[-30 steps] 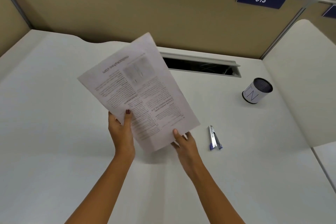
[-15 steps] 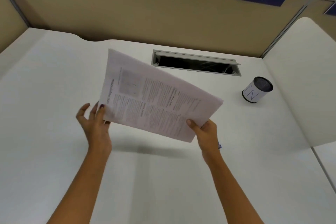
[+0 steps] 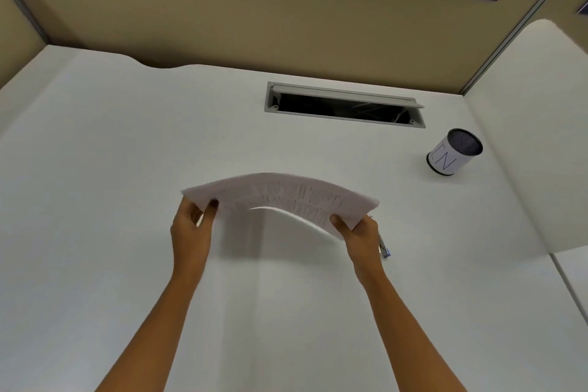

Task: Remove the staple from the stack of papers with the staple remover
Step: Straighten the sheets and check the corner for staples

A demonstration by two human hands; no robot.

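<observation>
The stack of papers (image 3: 286, 194), white with printed text, hangs above the desk, nearly flat and bowed upward in its middle. My left hand (image 3: 191, 223) pinches its left corner, thumb on top. My right hand (image 3: 358, 232) grips the near right corner. The staple remover (image 3: 383, 248), silver with a blue tip, lies on the desk just right of my right hand, mostly hidden behind it. The staple itself does not show.
A white desk (image 3: 111, 200) inside a tan cubicle wall (image 3: 254, 9). An open cable slot (image 3: 343, 105) sits at the back. A mesh pen cup (image 3: 451, 153) wrapped in white paper stands at the right. A white side panel (image 3: 541, 137) borders the right.
The papers went from upright and facing me to nearly flat, lowered toward the desk. My hands moved apart to the two near corners. My right hand now hides most of the staple remover.
</observation>
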